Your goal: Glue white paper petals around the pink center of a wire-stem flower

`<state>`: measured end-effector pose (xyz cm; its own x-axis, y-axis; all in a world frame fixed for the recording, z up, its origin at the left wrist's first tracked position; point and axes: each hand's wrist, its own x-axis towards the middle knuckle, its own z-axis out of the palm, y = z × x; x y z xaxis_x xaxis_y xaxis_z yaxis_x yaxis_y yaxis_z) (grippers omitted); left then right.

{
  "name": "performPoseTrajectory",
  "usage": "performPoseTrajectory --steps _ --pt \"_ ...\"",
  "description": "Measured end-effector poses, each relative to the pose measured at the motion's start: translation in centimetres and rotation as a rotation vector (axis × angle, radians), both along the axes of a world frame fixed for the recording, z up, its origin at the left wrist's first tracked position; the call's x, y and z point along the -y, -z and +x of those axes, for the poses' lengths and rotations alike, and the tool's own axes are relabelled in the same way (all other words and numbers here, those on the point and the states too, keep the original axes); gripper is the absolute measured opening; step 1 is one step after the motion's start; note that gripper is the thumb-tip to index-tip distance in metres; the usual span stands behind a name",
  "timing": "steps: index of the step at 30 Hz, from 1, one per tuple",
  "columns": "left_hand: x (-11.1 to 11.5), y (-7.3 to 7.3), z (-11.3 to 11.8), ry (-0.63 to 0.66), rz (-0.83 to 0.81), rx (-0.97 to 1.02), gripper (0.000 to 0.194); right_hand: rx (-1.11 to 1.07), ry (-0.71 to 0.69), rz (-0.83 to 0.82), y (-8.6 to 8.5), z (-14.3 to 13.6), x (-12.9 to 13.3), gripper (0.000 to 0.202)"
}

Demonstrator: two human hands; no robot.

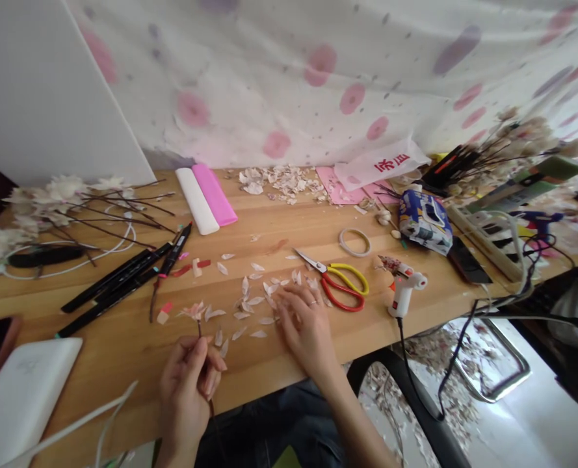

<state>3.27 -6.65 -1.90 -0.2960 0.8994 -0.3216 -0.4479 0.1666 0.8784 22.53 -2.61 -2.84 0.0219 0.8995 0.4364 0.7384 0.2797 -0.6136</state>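
The left hand [186,383] is at the near edge of the worktop [279,224], its fingers curled and the thumb laid over, gripping the stem [199,329] of one pink flower [194,312]; the bloom sits just beyond the knuckles. To its left lies one white slab [30,383] with rounded corners. The right hand [305,328] reaches in palm down, wrist low, fingers bent among the loose petals [255,301]; one finger wears a ring. Whether its fingertips close on a petal, I cannot tell. More than a dozen petals lie scattered between and beyond the hands.

Just past the right hand is one pair of scissors [324,269], with one white glue gun [400,300] to its right and one tape ring [357,254] behind. At left are at least three black markers [176,250]. Farther back lie two oblong pieces, one white [197,201] and one pink [215,195], a petal heap [289,181] and one wipes pack [424,220].
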Motion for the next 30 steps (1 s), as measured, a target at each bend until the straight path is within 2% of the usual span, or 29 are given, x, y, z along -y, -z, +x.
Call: performPoseTrajectory --steps 5,10,15,23,30 --pt "0.0 -0.4 0.4 0.000 0.007 0.014 0.032 0.002 -0.065 -0.044 0.5 -2.5 0.3 0.029" --pt "-0.2 0.2 0.2 0.007 0.023 0.029 0.035 0.033 -0.125 -0.087 0.7 -3.4 1.5 0.029" --pt "-0.2 0.8 0.1 -0.018 0.032 0.038 0.035 0.036 -0.108 -0.035 0.2 -3.2 2.5 0.025" --pt "-0.4 0.2 0.2 -0.040 0.034 0.044 0.038 -0.032 -0.034 0.099 -0.3 -1.9 1.8 0.012" --pt "-0.3 0.8 -0.1 -0.028 0.037 0.057 0.037 -0.014 -0.079 0.036 -0.5 -2.6 1.2 0.011"
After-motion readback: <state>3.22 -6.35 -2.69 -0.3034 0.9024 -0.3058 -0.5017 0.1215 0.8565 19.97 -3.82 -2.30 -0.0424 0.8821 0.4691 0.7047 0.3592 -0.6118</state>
